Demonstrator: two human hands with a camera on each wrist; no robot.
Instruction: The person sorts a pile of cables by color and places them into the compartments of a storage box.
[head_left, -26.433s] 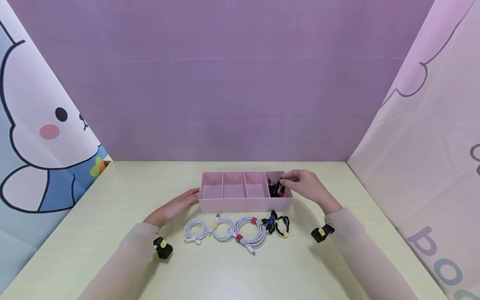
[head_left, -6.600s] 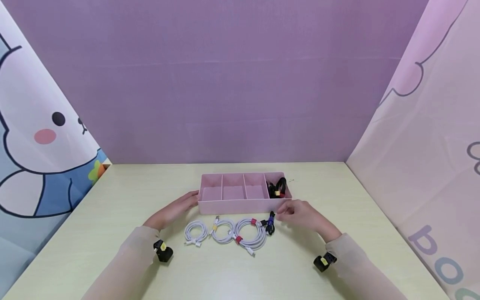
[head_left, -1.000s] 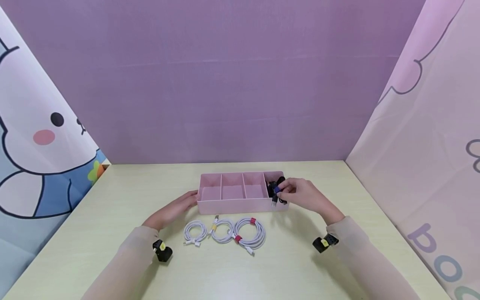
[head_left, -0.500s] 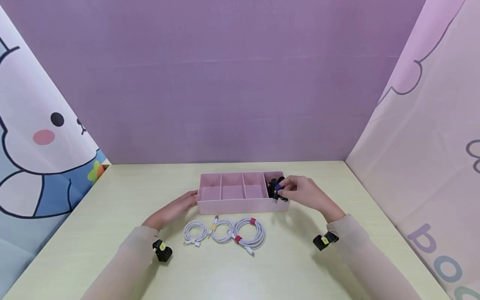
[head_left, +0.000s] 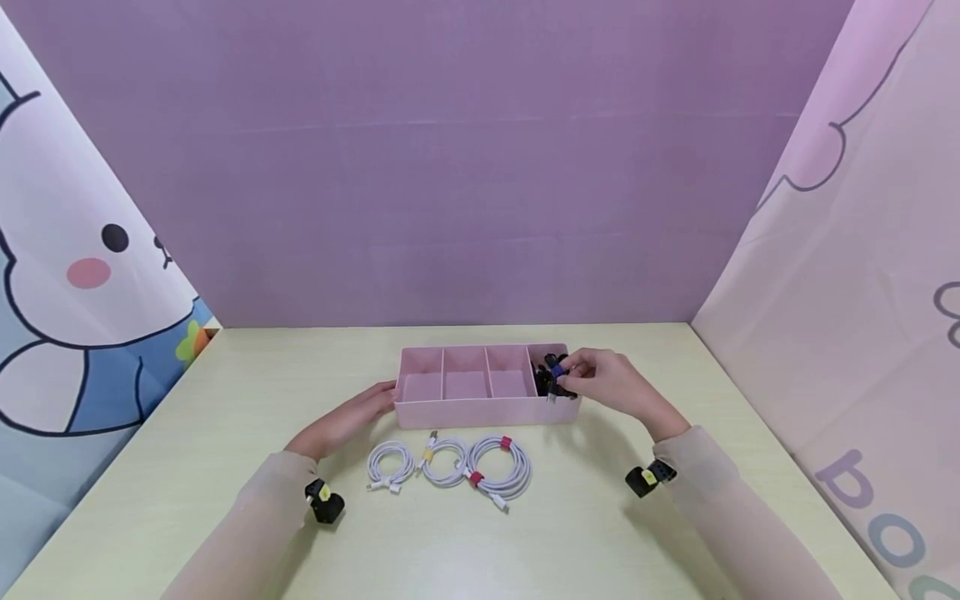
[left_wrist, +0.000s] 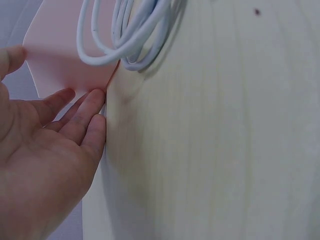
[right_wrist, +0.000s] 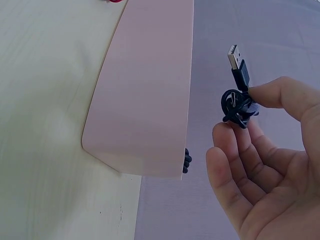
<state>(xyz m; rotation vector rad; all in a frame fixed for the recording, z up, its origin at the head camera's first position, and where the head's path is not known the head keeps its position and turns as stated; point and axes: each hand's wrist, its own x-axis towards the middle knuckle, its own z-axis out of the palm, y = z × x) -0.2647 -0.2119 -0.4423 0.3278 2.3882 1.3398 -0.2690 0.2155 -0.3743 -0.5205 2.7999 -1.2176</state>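
Even light casts soft shadows across the tabletop [head_left: 570, 542].

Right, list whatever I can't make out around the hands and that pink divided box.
Head: the number of thin black cables in the pink rectangular box; they overlap, and the right hand partly blocks them.
Left wrist: the rest of the round white cable coil, cut off by the top edge.
Right wrist: most of the box's inside, hidden by its outer wall.

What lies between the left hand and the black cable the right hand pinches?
Three compartments of the pink box, with nothing visible in them, lie between the left hand and the black cable; the head view shows this.
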